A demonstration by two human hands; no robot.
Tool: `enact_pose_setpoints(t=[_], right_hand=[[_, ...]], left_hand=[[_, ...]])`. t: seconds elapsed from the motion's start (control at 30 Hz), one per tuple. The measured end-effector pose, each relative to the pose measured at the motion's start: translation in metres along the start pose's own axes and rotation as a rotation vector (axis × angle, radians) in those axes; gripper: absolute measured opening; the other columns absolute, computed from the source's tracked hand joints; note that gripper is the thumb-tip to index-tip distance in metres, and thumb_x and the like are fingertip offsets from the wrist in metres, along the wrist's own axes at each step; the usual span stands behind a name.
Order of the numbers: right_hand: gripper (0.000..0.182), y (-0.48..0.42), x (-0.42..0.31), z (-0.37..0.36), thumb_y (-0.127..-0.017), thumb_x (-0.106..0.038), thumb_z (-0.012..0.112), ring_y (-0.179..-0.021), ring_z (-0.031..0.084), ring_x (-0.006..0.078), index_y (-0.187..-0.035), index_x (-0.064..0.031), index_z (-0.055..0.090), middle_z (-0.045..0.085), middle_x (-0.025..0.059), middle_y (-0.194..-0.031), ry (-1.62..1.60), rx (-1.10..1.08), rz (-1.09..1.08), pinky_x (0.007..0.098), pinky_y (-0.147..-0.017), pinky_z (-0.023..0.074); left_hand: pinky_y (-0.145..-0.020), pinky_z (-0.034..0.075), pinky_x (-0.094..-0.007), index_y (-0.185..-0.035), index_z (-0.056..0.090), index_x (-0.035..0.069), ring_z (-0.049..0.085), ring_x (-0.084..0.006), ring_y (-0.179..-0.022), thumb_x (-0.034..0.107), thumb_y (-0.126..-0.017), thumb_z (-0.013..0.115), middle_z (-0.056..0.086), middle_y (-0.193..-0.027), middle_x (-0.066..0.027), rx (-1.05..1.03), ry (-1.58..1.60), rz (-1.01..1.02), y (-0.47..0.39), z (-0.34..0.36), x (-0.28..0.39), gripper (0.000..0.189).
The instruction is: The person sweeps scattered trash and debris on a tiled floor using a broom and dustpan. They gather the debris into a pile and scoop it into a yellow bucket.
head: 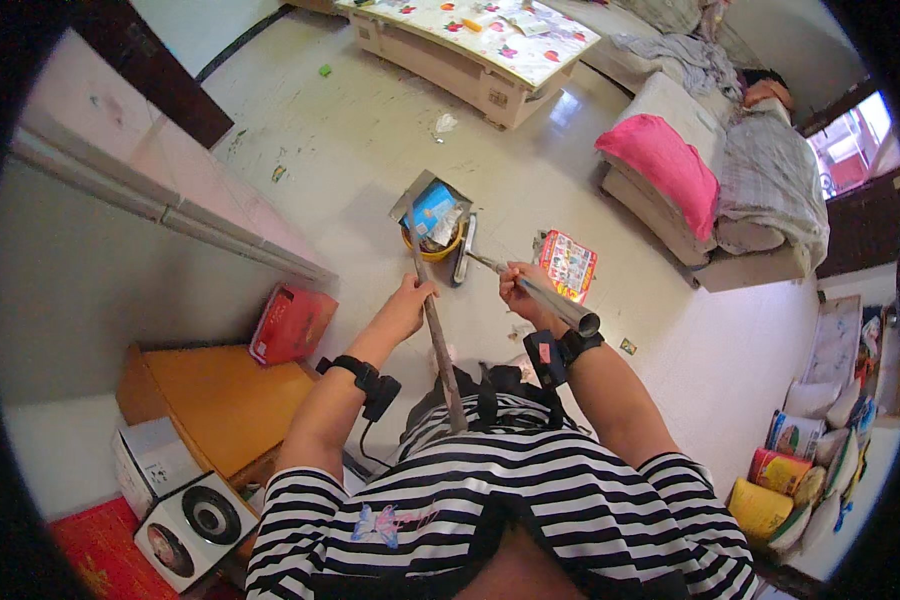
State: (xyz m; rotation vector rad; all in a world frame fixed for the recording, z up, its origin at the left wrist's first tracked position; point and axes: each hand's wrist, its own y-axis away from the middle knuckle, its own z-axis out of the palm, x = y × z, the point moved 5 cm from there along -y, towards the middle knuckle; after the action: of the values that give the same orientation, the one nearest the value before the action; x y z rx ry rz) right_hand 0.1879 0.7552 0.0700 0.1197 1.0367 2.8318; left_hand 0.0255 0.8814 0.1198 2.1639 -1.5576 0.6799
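My left hand (412,306) grips a long wooden handle (439,345) that runs from near my waist to a grey dustpan (461,201). A blue packet (433,208) and crumpled silvery wrapping lie at the pan. Below them shows the yellow rim (441,256) of a round container; how the pan rests on it is hard to tell. In my right hand (525,289) is a shiny metal tube handle (562,304), its open end towards me. It leads to a narrow broom or squeegee head (464,251) beside the yellow rim.
A red and white printed packet (568,266) lies on the floor at right, with small scraps (279,173) scattered about. Ahead stands a low table (450,64). A sofa with a pink cloth (664,169) is at right. A red box (292,322) and wooden cabinet (217,397) stand at left.
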Motion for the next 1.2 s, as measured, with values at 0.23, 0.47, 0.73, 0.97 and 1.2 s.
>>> enact_pose_setpoints(t=[0.23,0.47,0.73,0.97,1.2], right_hand=[[0.014,0.011,0.026,-0.007,-0.078,-0.004,0.042,-0.05,0.045,0.0057,-0.064,-0.0081,0.04,0.047,-0.0013,-0.059,0.08,0.138,0.162,0.0207,-0.047,0.0367],[0.012,0.035,0.022,-0.023,-0.081,-0.007,0.043,-0.046,0.045,0.0047,-0.069,-0.0086,0.041,0.044,-0.0039,-0.054,0.138,0.102,0.146,0.0181,-0.041,0.033],[0.016,0.067,0.003,-0.051,-0.08,-0.009,0.046,-0.046,0.044,0.0043,-0.066,-0.0106,0.039,0.043,-0.0047,-0.053,0.241,0.145,0.176,0.018,-0.038,0.0302],[0.017,0.077,-0.004,-0.06,-0.081,-0.01,0.047,-0.045,0.043,0.0044,-0.066,-0.0103,0.038,0.041,-0.0047,-0.054,0.292,0.177,0.19,0.0181,-0.038,0.0299],[0.017,0.083,-0.013,-0.071,-0.082,-0.011,0.046,-0.044,0.041,0.0048,-0.067,-0.0098,0.038,0.042,-0.0038,-0.053,0.302,0.166,0.218,0.0188,-0.037,0.0302]], left_hand=[[-0.051,0.045,-0.0267,-0.097,0.043,0.001,0.052,-0.0157,-0.065,0.01,-0.082,0.046,0.051,-0.085,-0.0094,0.222,1.651,-0.941,0.061,0.026,0.019,0.017],[-0.034,0.032,-0.0206,-0.093,0.043,0.009,0.034,-0.0061,-0.04,0.018,-0.086,0.045,0.036,-0.058,0.0018,0.363,1.554,-0.935,0.116,0.09,0.046,0.013],[-0.031,0.029,-0.0193,-0.095,0.041,0.009,0.032,-0.0048,-0.037,0.016,-0.086,0.042,0.035,-0.056,0.0032,0.458,1.447,-0.855,0.136,0.115,0.085,0.011],[-0.031,0.03,-0.0209,-0.1,0.04,0.009,0.034,-0.0059,-0.037,0.016,-0.084,0.042,0.034,-0.053,0.0032,0.409,1.195,-0.913,0.149,0.149,0.08,0.017],[-0.031,0.03,-0.0218,-0.096,0.04,0.01,0.034,-0.0058,-0.038,0.015,-0.083,0.042,0.035,-0.053,0.0031,0.343,1.042,-0.872,0.135,0.13,0.078,0.014]])
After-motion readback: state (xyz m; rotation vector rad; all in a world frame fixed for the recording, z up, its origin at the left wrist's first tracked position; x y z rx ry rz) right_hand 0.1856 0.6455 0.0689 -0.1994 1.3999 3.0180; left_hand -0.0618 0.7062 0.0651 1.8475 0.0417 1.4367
